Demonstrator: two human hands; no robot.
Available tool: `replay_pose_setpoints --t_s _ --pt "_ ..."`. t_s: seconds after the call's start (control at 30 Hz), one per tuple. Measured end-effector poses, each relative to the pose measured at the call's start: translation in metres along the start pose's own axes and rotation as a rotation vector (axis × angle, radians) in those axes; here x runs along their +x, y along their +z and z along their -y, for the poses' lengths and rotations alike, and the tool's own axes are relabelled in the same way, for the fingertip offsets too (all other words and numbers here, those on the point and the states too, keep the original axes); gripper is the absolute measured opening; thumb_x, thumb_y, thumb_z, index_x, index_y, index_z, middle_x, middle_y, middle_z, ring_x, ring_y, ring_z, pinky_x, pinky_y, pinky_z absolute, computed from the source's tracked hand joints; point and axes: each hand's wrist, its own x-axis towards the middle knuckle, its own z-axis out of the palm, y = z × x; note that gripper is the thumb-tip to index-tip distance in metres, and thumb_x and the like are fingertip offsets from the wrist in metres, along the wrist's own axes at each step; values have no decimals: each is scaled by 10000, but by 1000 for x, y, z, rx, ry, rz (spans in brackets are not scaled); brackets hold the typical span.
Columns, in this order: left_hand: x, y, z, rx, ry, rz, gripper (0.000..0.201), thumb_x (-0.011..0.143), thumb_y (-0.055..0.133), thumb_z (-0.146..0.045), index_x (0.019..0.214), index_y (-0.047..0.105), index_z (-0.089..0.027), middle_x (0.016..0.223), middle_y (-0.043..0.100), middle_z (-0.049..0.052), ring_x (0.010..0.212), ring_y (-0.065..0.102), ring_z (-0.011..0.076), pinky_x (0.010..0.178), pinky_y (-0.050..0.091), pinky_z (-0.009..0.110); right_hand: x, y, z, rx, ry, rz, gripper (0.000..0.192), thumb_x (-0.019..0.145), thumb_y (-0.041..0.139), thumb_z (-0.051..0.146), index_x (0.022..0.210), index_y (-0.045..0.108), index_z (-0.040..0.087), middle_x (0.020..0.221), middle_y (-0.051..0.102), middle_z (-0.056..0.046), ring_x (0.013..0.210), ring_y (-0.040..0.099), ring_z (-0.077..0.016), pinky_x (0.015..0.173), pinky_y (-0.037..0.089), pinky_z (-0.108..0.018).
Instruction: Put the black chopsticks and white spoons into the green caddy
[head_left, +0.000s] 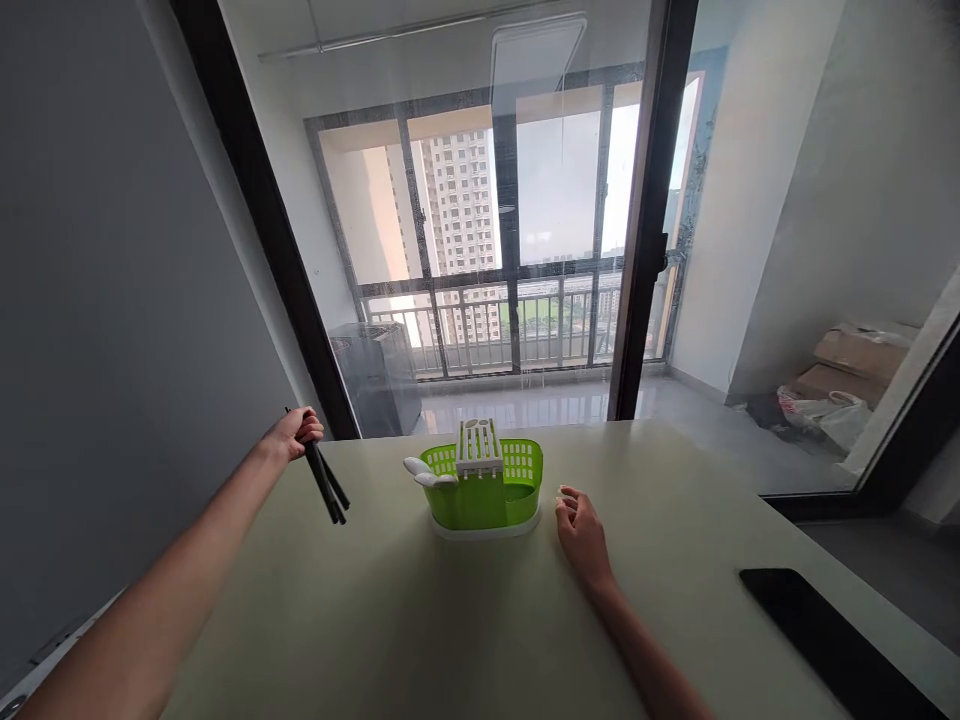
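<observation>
Left of the green basket (pixel 486 488), left hand (pixel 298 432) is closed on black chopsticks (pixel 325 484), tips slanting down-right toward the desk (pixel 420 620). Basket lies to their right, mid-desk. Right hand (pixel 580 533) rests just beside it, nearer, fingers loosely curled, empty.

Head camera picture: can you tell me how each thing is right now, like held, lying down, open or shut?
Left hand: raised, closed around the black chopsticks.
Black chopsticks: held, tips slanting down over the table.
Right hand: resting on the table, fingers loosely curled, holding nothing.
Green basket: upright on the table.
White spoons: resting at the basket's left edge.
Black phone: lying flat, screen dark.
Glass door: shut, as far as I can tell.
</observation>
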Motion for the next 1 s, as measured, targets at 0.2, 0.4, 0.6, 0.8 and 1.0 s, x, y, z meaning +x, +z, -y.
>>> replay_pose_setpoints --t_s 0.2,0.4,0.6,0.8,1.0 --pt "-24 -54 77 598 -137 -163 218 928 594 -334 957 656 -127 750 652 30 627 623 164 550 512 286 -1 0 -2 -3 -7 1 382 887 481 434 1136 616 177 1082 727 -119 971 714 -237 841 560 -346" --pt "-32 -82 130 1045 -14 -312 252 788 611 -397 623 618 -207 433 486 9 531 599 258 540 414 320 -1 -3 -5 -37 -29 21 355 881 482 417 1095 621 170 1136 692 -138 986 699 -243 865 553 -351" --pt "-34 -84 167 1315 196 -419 221 816 522 -381 833 653 -204 896 700 171 1006 633 392 803 471 455 -2 -5 -9 -65 -36 40 341 872 483 395 1086 614 163 1143 671 -143 978 689 -244 853 555 -362" --pt "-40 -81 188 1415 358 -416 300 852 478 -325 1008 653 -138 1220 582 255 1216 484 412 975 387 510 -3 -7 -13 -92 -42 48 338 868 492 398 1078 606 158 1135 644 -147 954 687 -238 872 553 -380" --pt "-47 -83 179 1368 358 -413 279 852 502 -347 1020 662 -190 1232 577 197 1185 480 393 961 386 500 -2 -8 -14 -95 -52 51 314 850 512 387 1049 614 167 1115 644 -136 910 689 -227 864 554 -376"
